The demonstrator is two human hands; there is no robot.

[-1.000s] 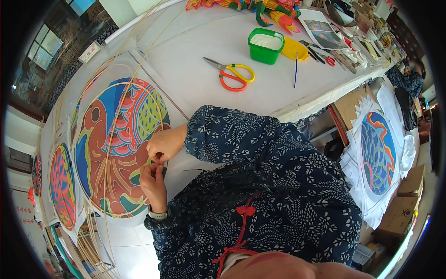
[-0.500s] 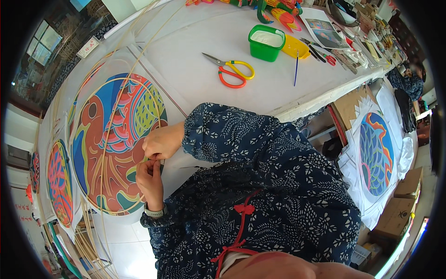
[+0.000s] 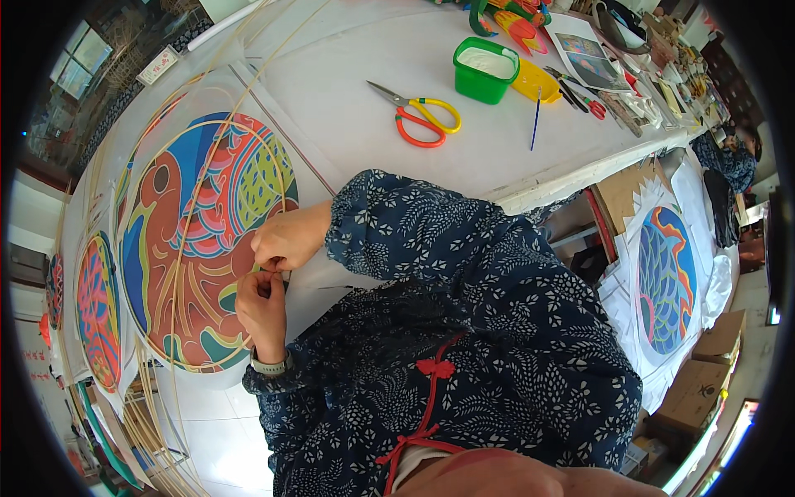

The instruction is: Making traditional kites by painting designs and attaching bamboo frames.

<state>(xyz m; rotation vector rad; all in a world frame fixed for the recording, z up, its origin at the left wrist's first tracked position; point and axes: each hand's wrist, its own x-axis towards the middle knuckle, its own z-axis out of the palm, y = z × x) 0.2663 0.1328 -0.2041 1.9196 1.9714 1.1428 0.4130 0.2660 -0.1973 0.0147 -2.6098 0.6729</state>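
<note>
A large round panel painted with a brown, blue and red fish-like design (image 3: 170, 257) lies to my left. A thin bamboo hoop (image 3: 282, 189) runs round over it, close to its edge. At the right side of the hoop, my left hand (image 3: 262, 308) and my right hand (image 3: 291, 237) meet with fingertips pinched on it. The right hand sits just above the left. What lies between the fingertips is mostly hidden, and a small dark bit shows beside them. Long loose bamboo strips (image 3: 184, 217) cross over the panel.
On the white table (image 3: 356, 50) lie scissors with red and yellow handles (image 3: 425, 123), a green tub of white paste (image 3: 487, 73), a yellow lid (image 3: 534, 81) and a blue brush (image 3: 536, 120). Another painted panel (image 3: 664, 282) stands right. A smaller painted panel (image 3: 98, 311) is far left.
The view has shifted slightly, so the panel sits a little higher and further left. My hands stay together at the hoop's right side, with fingers slightly shifted.
</note>
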